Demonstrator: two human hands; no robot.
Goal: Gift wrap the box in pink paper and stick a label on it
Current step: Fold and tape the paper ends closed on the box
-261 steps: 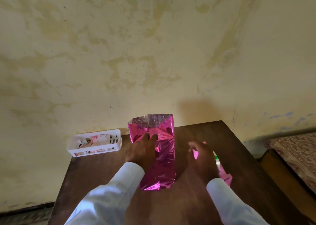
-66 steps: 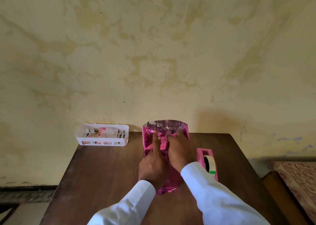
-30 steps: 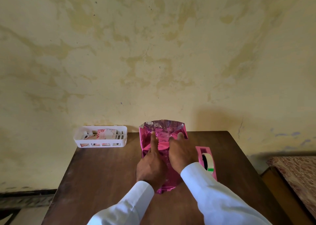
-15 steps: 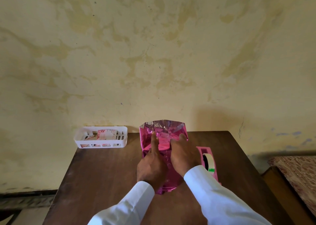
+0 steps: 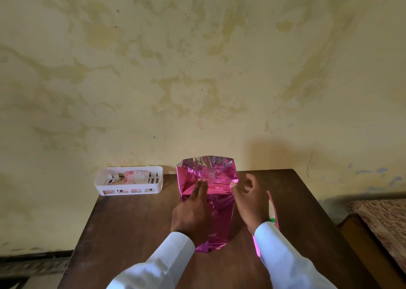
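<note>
So the box wrapped in shiny pink foil paper (image 5: 211,178) is lying in the middle of the dark brown wooden table (image 5: 131,222), long side pointing away toward the stained yellowish wall (image 5: 197,69). The far end of the paper is standing up, open and crinkly, with the silver inside showing.

The left hand (image 5: 193,209) is lying flat on top of the box, its straight fingers (image 5: 201,187) pressing down on the folded paper near the far end. The right hand (image 5: 250,203) is hovering just beside the right edge of the box with its fingers loosely curled, and I'm not seeing anything in it. The thumb tip is sitting right at the paper's edge, but I honestly can't tell if it's touching. Both arms are in white sleeves.

A pink plastic tape dispenser (image 5: 272,207) is peeking out behind the right hand and sleeve, mostly hidden. At the far left corner of the table a white slotted plastic basket (image 5: 159,178) is holding some pinkish printed cards (image 5: 135,176).
</note>
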